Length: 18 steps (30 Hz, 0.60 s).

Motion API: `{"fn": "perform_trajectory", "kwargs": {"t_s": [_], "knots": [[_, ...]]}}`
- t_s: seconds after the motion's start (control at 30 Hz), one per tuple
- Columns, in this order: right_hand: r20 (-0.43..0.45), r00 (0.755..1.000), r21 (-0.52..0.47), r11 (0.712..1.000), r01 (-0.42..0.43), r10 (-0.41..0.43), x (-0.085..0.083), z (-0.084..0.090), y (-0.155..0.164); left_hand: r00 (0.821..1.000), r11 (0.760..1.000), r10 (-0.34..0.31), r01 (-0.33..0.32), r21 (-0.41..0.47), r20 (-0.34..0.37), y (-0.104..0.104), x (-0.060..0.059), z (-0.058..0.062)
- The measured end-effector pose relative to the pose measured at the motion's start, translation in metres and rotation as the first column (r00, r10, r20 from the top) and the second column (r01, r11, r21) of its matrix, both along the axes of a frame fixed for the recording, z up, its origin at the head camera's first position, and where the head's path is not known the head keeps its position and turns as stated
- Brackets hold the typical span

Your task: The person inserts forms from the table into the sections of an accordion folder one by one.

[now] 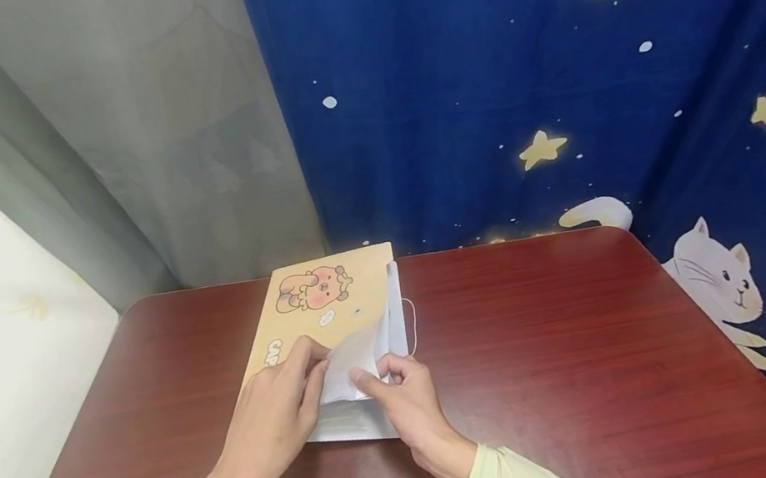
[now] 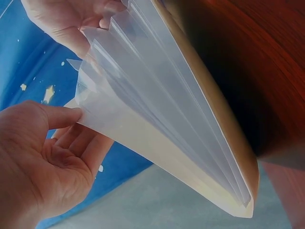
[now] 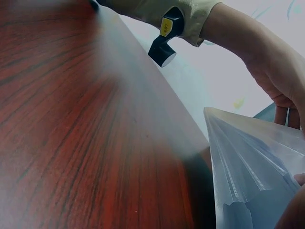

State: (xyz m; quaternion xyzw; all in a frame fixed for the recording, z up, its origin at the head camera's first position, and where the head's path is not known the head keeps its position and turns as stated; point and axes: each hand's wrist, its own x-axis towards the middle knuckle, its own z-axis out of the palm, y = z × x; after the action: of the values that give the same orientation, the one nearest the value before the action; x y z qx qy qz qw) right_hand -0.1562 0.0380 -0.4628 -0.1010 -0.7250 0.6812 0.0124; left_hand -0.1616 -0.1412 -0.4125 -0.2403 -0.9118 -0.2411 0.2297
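Both hands pull open a folder (image 1: 335,315) on the bench (image 1: 560,344). Left hand (image 1: 271,414), at seven o'clock, pinches its cover; right hand (image 1: 410,399), at five o'clock, pinches a clear sleeve (image 1: 354,362).

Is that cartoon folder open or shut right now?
Open. The folder lies on the table with its clear inner pockets fanned apart; the left hand and right hand pinch separate sheets.

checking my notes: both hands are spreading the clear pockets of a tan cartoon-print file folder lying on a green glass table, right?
Not quite: the table is dark red wood-grain, not green glass, as the head view shows. The rest holds: the left hand and right hand are spreading the clear plastic pockets of the tan cartoon-print file folder lying on it.
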Motion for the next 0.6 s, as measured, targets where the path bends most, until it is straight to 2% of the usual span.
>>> {"fn": "perform_trajectory", "kwargs": {"t_s": [0.4,0.6], "knots": [[-0.016,1.0,-0.033,0.999,-0.006,0.006,-0.001,-0.0025,0.0,1.0,1.0,0.003,-0.003,-0.007,-0.001,0.0018,-0.0003,0.0005],[-0.001,1.0,-0.053,0.999,-0.012,0.012,-0.0001,-0.0036,-0.0003,0.999,1.0,0.025,-0.025,-0.014,0.033,0.0022,0.0014,-0.0015]]}}
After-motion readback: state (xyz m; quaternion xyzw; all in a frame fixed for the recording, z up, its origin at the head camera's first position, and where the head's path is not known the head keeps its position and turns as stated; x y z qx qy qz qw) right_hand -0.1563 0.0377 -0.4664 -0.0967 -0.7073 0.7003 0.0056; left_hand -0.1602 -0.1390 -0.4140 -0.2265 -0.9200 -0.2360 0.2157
